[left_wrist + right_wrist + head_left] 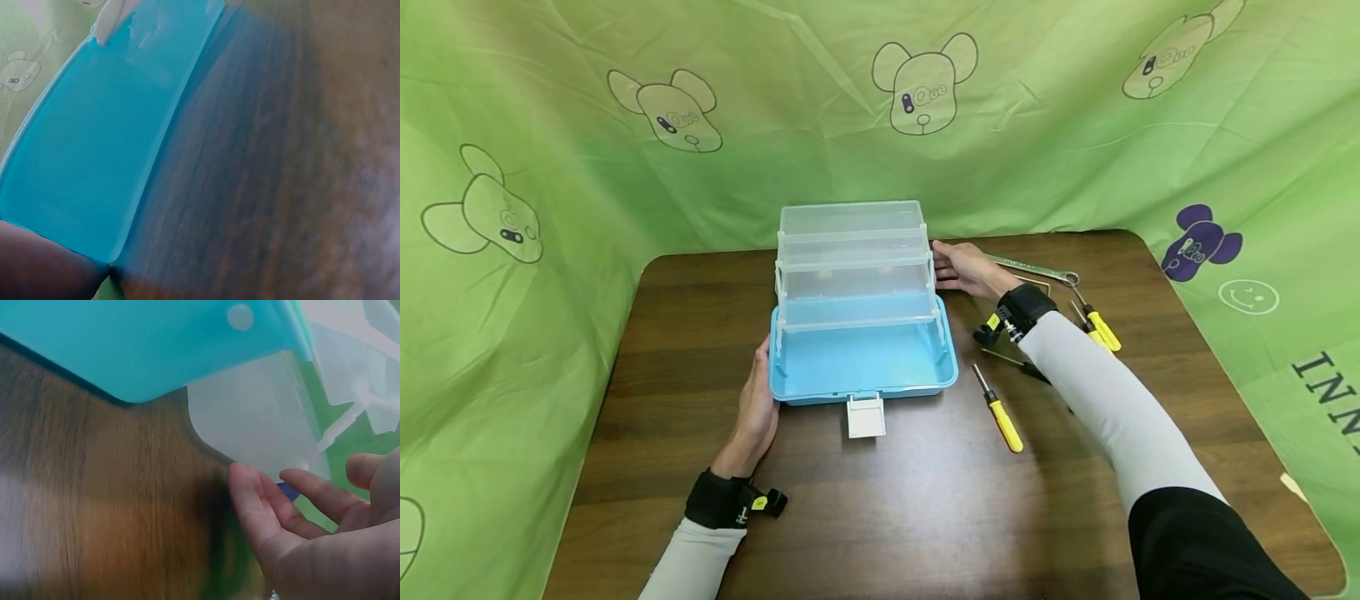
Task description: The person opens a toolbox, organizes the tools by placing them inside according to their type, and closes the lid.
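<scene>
A blue toolbox stands unfolded on the table, with its clear trays raised in steps toward the back. A white latch hangs at its front. Along the left side of the box lies my left hand, fingers extended against the wall; the left wrist view has only a dark part of the hand beside the blue wall. My right hand is at the back right of the trays. In the right wrist view its loosely bent fingers reach the lower edge of a clear panel behind the box.
Right of the box lie a yellow-handled screwdriver and a dark-handled one, partly under the right forearm. Farther back are a wrench and more yellow-handled screwdrivers. A green curtain hangs right behind the table.
</scene>
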### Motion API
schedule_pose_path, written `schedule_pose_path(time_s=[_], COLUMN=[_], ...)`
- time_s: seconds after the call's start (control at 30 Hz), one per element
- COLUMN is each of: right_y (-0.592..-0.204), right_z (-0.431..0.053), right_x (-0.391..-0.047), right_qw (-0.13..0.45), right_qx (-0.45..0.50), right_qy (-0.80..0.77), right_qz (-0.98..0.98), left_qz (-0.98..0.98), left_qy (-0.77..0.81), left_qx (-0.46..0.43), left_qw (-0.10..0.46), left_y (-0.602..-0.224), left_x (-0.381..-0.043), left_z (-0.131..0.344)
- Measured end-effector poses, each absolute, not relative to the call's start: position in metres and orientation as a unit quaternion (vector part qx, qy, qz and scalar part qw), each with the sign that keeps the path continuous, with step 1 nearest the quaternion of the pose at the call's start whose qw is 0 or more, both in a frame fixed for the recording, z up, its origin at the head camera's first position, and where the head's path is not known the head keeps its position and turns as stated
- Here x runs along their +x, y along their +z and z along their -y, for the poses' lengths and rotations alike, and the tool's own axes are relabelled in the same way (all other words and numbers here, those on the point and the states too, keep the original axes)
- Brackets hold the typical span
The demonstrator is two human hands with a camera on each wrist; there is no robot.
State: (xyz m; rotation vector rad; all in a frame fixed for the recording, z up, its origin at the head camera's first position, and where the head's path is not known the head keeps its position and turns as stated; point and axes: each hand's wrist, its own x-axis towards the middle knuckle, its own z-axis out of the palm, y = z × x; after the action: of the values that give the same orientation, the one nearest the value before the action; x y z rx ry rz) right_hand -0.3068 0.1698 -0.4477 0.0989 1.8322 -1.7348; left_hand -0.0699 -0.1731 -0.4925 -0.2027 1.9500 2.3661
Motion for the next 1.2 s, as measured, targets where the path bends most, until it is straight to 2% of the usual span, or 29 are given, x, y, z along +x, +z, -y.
schedule_pose_path(time_s=[0.47,0.77,0.97,1.2], right_y=[-0.413,-0.38,-0.375,-0.38], right_z=[-0.211,-0.232,-0.236,-0.233], right_x=[-0.273,-0.235,-0.204,-0.164], right_qw=[0.277,0.183,0.107,0.076], right_qx=[-0.071,-0.162,-0.196,-0.219], right_qy=[-0.511,-0.318,-0.244,-0.21], right_qz=[-0.81,-0.916,-0.944,-0.95], left_qz=[-0.623,-0.623,-0.617,-0.615], left_qy=[0.779,0.78,0.785,0.786], left_qx=[-0.068,-0.048,-0.035,-0.051], left_qw=[0.029,0.034,0.036,0.046], left_y=[-0.487,-0.487,-0.489,-0.49], left_x=[-0.076,-0.08,-0.084,-0.082], left_z=[0.177,0.177,0.177,0.18])
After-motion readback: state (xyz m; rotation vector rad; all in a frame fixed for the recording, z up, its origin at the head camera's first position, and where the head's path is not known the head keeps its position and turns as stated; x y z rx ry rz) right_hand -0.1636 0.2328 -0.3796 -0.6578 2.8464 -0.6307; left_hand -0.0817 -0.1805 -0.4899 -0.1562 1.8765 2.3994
